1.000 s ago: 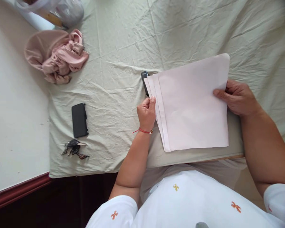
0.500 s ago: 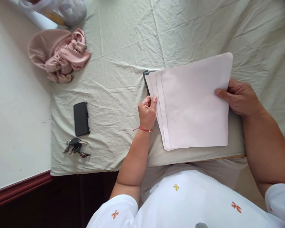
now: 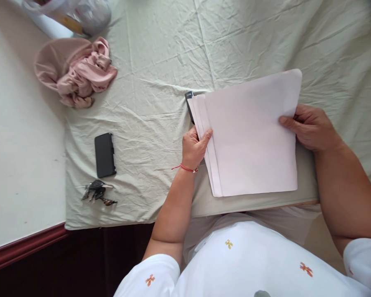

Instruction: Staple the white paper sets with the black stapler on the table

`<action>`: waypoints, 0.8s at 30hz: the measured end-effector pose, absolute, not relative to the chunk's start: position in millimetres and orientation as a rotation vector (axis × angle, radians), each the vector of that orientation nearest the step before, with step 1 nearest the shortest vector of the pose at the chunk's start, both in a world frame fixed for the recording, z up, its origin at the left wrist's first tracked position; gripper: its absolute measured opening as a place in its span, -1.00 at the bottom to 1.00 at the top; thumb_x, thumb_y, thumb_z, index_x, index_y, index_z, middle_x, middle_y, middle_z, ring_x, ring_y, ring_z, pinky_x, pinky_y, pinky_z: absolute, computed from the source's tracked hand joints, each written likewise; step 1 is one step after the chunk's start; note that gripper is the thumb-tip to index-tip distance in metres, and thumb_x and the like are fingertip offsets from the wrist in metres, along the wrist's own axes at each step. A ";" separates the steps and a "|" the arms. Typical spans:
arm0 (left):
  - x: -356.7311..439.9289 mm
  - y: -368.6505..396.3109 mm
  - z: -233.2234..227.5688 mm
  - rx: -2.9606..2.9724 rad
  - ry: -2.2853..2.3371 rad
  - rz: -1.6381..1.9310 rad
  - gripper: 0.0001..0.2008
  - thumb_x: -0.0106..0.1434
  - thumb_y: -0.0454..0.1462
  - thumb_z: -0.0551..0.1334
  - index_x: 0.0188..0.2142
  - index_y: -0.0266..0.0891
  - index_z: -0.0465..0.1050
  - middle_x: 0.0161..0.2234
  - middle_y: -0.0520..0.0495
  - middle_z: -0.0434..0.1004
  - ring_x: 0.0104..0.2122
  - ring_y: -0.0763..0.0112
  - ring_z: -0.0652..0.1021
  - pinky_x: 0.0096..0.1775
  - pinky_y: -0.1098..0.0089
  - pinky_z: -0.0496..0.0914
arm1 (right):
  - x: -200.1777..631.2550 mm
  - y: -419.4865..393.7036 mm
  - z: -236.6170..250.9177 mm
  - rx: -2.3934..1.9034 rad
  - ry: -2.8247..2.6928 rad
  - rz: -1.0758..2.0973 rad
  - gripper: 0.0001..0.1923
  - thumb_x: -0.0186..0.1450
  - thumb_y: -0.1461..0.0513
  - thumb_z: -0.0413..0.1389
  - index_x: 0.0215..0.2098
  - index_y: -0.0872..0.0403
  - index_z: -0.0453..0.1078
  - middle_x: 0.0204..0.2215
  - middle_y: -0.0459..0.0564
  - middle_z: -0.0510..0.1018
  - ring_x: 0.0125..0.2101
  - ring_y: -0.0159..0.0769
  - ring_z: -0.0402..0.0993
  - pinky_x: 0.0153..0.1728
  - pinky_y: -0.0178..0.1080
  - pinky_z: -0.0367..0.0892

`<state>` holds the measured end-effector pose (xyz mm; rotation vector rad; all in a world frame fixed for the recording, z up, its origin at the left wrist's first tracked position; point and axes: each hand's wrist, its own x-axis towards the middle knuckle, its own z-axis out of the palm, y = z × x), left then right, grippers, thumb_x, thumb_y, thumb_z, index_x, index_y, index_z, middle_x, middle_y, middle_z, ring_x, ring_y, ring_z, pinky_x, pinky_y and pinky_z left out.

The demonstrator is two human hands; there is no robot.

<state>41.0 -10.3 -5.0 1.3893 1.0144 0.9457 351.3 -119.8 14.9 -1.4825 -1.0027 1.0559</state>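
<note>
Bedsheet: phone, keys, pink cloth

Your bed under a creased pale green sheet, bearing your black phone, keys, crumpled pink cloth, plastic bag, sheaf of white papers

No readable text, label, brand or number anywhere.

Wide bare sheet lies far of the paper stack. Left, a black phone, keys and crumpled pink cloth crowd the way; a dark object touches the stack's far-left corner.
</note>
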 end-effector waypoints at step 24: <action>41.1 -8.8 -8.6 1.468 1.031 0.991 -0.48 0.28 0.17 0.34 -0.07 -0.21 0.63 -0.09 -0.17 0.76 -0.05 0.16 0.71 0.01 0.23 0.58 | 341.4 -114.3 15.2 -1.525 -0.742 0.944 -0.67 0.06 0.10 0.51 -0.43 0.04 0.50 -0.48 -0.14 0.56 -0.53 -0.47 0.36 -0.54 -0.37 0.29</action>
